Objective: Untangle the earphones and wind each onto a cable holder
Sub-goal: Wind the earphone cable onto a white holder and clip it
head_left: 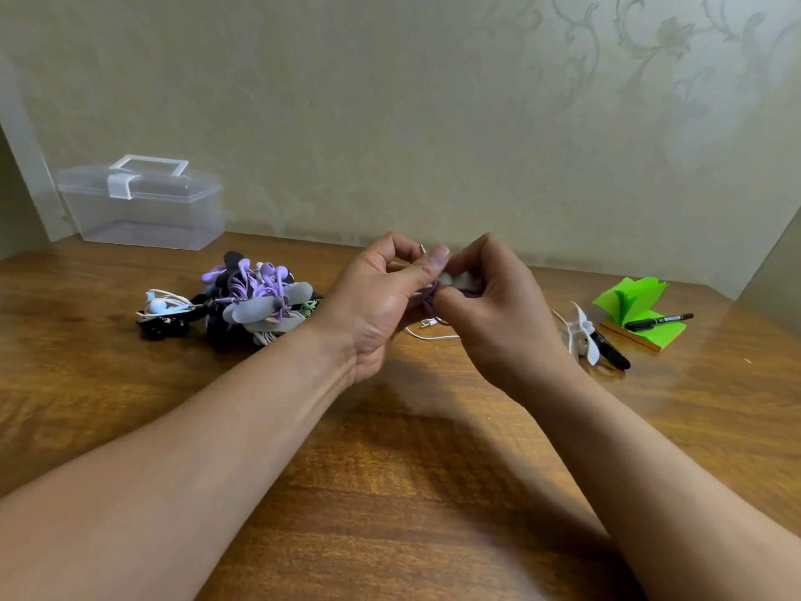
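Observation:
My left hand (381, 301) and my right hand (498, 314) meet above the middle of the wooden table (390, 448). Together they pinch a white cable holder (459, 279) with a purple earphone cable (433, 303) on it; most of both is hidden by my fingers. A metal jack plug (421, 248) sticks up between my left fingers. To the left lies a pile of earphones on holders (255, 301), purple, black, grey and green, with a pale blue and white set (162, 306) beside it. A loose white cable (429, 337) lies under my hands.
A clear plastic box with a handle (141, 201) stands at the back left against the wall. On the right lie a white cable holder (581, 334), two black markers (659, 321), and a green sticky-note pad (637, 308).

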Demonstrator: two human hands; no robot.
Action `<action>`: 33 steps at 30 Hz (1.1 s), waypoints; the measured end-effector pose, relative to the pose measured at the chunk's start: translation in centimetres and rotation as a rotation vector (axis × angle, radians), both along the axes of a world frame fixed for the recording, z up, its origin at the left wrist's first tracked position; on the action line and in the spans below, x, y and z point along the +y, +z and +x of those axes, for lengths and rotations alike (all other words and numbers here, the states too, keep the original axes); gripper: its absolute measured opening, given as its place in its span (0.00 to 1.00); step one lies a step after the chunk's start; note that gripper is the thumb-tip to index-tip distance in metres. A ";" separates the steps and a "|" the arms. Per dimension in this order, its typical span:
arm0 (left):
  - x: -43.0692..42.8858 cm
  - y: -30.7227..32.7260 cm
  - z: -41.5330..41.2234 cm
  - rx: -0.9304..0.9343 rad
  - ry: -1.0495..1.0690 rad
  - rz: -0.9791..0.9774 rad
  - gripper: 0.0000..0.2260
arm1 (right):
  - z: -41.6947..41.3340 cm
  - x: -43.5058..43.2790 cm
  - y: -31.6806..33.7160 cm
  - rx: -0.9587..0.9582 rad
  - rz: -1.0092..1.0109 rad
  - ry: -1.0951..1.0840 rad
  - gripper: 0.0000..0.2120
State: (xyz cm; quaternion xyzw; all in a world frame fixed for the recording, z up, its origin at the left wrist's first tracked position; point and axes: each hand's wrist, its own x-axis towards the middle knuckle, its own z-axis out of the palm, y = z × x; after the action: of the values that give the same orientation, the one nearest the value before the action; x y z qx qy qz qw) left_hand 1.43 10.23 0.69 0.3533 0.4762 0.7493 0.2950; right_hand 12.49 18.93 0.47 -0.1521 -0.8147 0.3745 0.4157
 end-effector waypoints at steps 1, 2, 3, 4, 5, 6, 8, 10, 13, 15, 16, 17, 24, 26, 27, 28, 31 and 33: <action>-0.1 0.1 0.0 -0.014 -0.006 -0.002 0.08 | 0.0 -0.1 0.1 0.002 0.002 0.007 0.08; -0.2 0.2 -0.1 -0.032 -0.017 -0.005 0.08 | 0.0 -0.1 0.1 0.001 0.008 0.016 0.08; -0.3 0.3 -0.1 -0.051 -0.031 -0.011 0.08 | 0.0 -0.1 0.2 -0.004 0.014 0.026 0.08; -0.4 0.3 -0.2 -0.068 -0.045 -0.016 0.08 | 0.1 0.0 0.1 -0.014 0.021 0.037 0.09; -0.5 0.3 -0.3 -0.080 -0.055 -0.021 0.08 | 0.2 0.0 0.1 -0.023 0.026 0.053 0.09; -0.5 0.3 -0.4 -0.089 -0.061 -0.021 0.09 | 0.4 0.1 0.1 -0.027 0.021 0.072 0.08; -0.6 0.2 -0.4 -0.104 -0.063 -0.014 0.09 | 0.6 0.2 0.1 -0.027 -0.011 0.104 0.08; -0.6 0.2 -0.4 -0.123 -0.066 0.001 0.10 | 0.6 0.3 0.1 -0.018 -0.036 0.126 0.08; -0.7 0.1 -0.4 -0.124 -0.071 0.017 0.10 | 0.6 0.3 0.2 -0.006 -0.049 0.150 0.08; -0.7 0.0 -0.5 -0.124 -0.078 0.019 0.10 | 0.7 0.3 0.3 -0.009 -0.045 0.153 0.08; -0.7 0.0 -0.6 -0.126 -0.083 0.020 0.09 | 0.7 0.3 0.3 -0.014 -0.041 0.148 0.07; -0.7 0.0 -0.6 -0.128 -0.087 0.022 0.09 | 0.6 0.3 0.3 -0.017 -0.037 0.143 0.07; -0.3 -0.4 -0.6 0.100 0.044 0.003 0.10 | 0.2 -0.1 0.0 0.026 -0.020 0.079 0.10; 0.0 -0.7 -0.6 0.282 0.160 0.014 0.10 | 0.2 -0.3 -0.2 0.052 -0.042 0.082 0.12; 0.1 -0.9 -0.8 0.382 0.218 0.009 0.10 | 0.1 -0.4 -0.2 0.063 -0.059 0.092 0.13; 0.2 -1.2 -1.0 0.486 0.283 -0.013 0.10 | 0.1 -0.5 -0.3 0.074 -0.072 0.109 0.14; 0.1 -1.5 -1.4 0.583 0.358 -0.068 0.10 | 0.3 -0.5 -0.3 0.059 -0.040 0.147 0.13; -0.2 -1.3 -1.6 0.427 0.266 -0.038 0.11 | 0.5 -0.3 -0.2 0.038 -0.012 0.157 0.11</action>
State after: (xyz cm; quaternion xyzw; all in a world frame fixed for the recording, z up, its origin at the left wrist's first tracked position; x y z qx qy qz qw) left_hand -0.13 10.05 -0.63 0.4322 0.5841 0.6807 0.0932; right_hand 12.95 18.60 0.27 -0.0830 -0.8139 0.4137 0.3993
